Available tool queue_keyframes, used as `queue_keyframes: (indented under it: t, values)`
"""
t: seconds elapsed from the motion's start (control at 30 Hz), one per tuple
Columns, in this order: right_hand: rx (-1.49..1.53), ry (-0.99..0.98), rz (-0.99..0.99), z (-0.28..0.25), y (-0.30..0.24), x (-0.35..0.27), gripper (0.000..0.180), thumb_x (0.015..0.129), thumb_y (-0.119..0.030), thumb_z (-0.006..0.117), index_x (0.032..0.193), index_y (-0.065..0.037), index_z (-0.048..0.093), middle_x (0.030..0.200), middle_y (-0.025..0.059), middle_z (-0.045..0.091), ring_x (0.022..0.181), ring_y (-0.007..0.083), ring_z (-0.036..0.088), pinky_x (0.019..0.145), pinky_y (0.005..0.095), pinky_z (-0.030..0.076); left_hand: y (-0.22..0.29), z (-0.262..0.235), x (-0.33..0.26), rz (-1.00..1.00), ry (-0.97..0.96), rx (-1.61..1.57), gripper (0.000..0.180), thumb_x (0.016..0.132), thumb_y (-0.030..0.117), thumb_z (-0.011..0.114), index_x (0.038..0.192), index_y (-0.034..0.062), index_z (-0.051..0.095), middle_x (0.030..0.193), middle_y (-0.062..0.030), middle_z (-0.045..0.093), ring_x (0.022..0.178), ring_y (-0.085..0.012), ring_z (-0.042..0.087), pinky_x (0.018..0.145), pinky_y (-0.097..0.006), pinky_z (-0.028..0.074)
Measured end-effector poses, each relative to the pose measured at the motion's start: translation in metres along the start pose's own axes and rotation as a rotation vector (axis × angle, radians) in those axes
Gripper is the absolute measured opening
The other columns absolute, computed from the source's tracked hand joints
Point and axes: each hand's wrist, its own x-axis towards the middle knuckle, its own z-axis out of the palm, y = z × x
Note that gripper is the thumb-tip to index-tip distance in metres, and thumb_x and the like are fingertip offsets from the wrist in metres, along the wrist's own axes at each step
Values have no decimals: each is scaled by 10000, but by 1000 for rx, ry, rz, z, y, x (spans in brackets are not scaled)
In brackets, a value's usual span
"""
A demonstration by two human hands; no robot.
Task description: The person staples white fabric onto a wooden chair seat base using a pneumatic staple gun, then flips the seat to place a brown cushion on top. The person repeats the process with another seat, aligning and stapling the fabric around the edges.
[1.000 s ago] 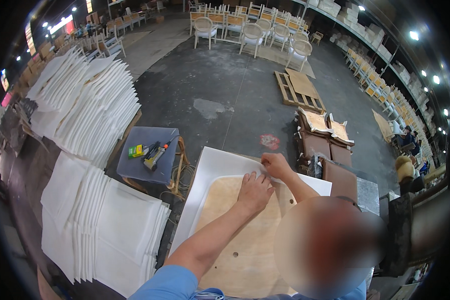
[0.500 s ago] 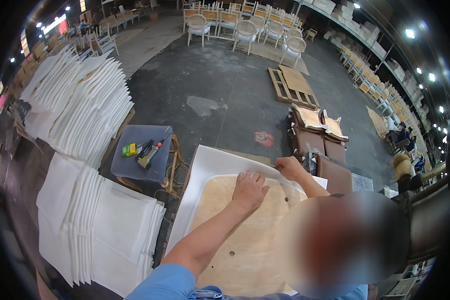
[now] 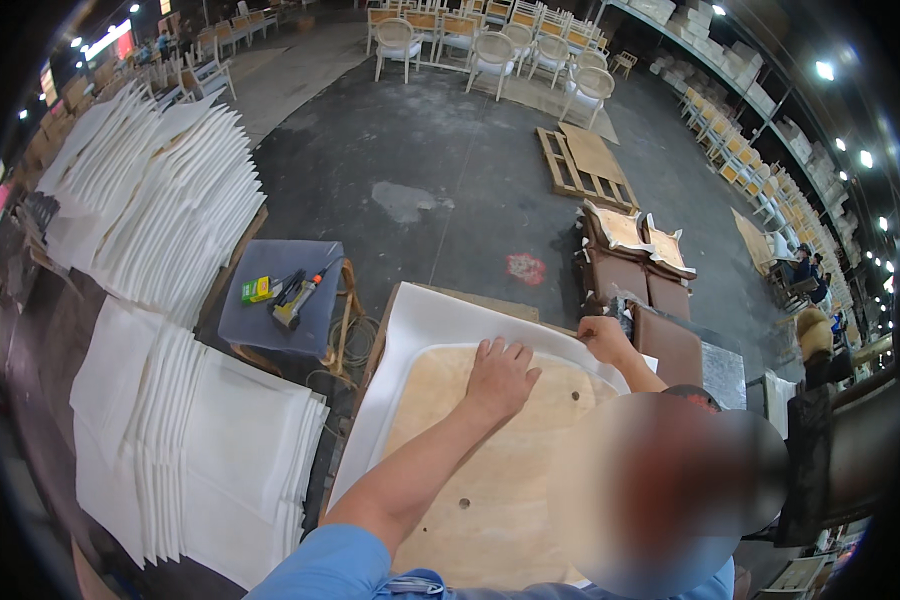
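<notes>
Head view: my left hand lies flat with its fingers a little apart, palm down on a pale wooden panel with rounded corners. The panel spreads beneath that hand and toward me, and part of it, on the near side of my right hand, is hidden from sight. One dark hole in the wood sits nearer to me than my left hand. Under the panel, a white sheet juts out beyond my fingertips, and my right hand pinches its far edge with curled fingers. Left of my left hand, well apart from it, stands a blue-grey padded stool bearing a hand tool and a small green-and-yellow box. Farther left and nearer to me than the stool, white sheets lie in a stack. Just beyond my right hand are brown padded seats, piled up.
</notes>
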Motion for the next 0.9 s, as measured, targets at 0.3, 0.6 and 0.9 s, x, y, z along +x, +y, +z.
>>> queue_keyframes:
  t: [0.3,0.6,0.9]
  values:
    - [-182,-257,-206,35,-81,76,233,874,-52,689,1061,-55,828,1006,212,816,960,419,771,882,473,602,4,7,-3,36,172,57,498,1095,362,650,1434,-1,691,1520,-204,675,1491,-449,542,1312,-592,343]
    - [133,56,-205,62,-96,66,227,842,-57,699,1035,-40,816,1012,216,806,955,431,777,854,470,610,-5,3,-5,95,189,-47,322,1034,245,702,1254,18,762,1260,-169,748,1231,-387,656,1125,-553,462]
    - [-188,-281,-23,18,-74,46,228,892,-94,738,1092,-95,849,1064,194,825,987,373,794,864,464,607,-58,-32,75,39,517,90,129,1010,190,701,1010,121,810,1009,-126,761,1021,-372,706,920,-528,553]
